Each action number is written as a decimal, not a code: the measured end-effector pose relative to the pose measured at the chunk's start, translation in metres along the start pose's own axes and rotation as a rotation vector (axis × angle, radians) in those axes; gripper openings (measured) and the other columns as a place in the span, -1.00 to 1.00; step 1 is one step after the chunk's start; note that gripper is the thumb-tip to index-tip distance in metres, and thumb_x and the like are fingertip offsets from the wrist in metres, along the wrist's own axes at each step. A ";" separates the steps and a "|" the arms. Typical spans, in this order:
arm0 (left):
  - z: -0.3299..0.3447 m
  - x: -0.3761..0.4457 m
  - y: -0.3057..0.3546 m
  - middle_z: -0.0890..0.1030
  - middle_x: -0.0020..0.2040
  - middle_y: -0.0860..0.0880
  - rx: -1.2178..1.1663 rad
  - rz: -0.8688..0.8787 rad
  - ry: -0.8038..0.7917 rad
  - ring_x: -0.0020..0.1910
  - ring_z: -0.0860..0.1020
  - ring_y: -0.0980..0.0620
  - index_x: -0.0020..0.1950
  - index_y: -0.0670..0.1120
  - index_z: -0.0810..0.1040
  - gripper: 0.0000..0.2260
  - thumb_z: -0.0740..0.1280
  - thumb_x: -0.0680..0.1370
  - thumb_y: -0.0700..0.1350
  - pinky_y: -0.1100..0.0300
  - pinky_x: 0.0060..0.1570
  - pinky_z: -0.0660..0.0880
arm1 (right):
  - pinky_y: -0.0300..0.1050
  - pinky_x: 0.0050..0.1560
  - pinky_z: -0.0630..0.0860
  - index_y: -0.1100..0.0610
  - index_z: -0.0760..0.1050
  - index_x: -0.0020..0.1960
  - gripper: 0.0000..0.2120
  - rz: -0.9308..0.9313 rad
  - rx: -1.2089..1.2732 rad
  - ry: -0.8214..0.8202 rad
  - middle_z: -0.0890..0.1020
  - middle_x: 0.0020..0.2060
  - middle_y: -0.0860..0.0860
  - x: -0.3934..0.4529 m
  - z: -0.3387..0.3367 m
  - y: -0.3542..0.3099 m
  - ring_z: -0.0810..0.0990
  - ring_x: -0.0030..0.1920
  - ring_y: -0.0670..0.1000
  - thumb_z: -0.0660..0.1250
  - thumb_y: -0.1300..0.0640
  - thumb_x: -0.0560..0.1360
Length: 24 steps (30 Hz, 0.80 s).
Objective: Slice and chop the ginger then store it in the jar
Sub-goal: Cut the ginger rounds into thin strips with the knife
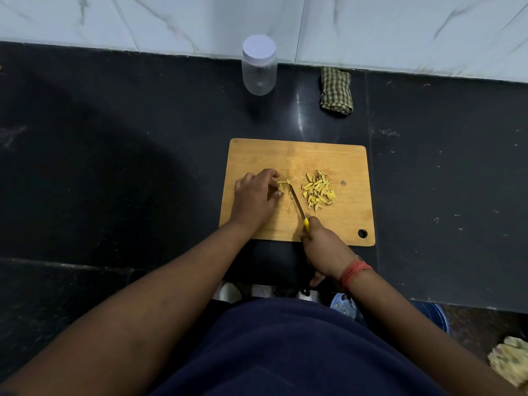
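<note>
A wooden cutting board (337,224) lies on the black counter in front of me. My left hand (253,197) pins a small bunch of ginger strips (282,186) to the board with its fingertips. My right hand (323,247) grips the yellow handle of a knife (297,205), whose blade tip rests against those strips. A pile of cut ginger sticks (318,190) lies to the right of the blade. A clear plastic jar (259,67) with a white lid stands upright and closed at the back, by the wall.
A folded green checked cloth (336,90) lies right of the jar. The marble wall (371,30) closes the counter's far side. Below the counter edge are a blue bucket (431,315), a white item (228,291) and a pale cloth (510,360) at the lower right.
</note>
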<state>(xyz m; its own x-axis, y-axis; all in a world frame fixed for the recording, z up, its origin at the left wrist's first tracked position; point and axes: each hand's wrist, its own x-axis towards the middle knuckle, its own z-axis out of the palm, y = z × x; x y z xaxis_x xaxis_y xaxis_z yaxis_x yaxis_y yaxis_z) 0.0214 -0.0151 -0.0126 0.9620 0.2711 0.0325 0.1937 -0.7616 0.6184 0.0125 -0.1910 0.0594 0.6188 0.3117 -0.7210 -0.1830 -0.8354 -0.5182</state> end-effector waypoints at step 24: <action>0.005 0.008 0.002 0.53 -0.10 0.18 -0.119 -0.123 0.070 -0.02 0.48 0.11 0.26 0.02 0.48 -0.66 0.40 0.50 -0.15 0.09 0.22 0.30 | 0.01 -0.65 0.50 0.08 0.15 0.44 -0.57 0.003 -0.059 -0.049 0.38 -0.21 0.13 0.016 0.001 -0.021 0.54 -0.47 0.21 -0.01 0.32 0.61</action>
<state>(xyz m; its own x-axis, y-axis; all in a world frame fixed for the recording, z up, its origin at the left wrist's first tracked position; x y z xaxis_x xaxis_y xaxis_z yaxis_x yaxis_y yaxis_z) 0.0309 -0.0172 -0.0151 0.9161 0.4010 0.0031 0.2805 -0.6463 0.7096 0.0253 -0.1681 0.0584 0.5799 0.3295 -0.7451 -0.1383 -0.8615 -0.4886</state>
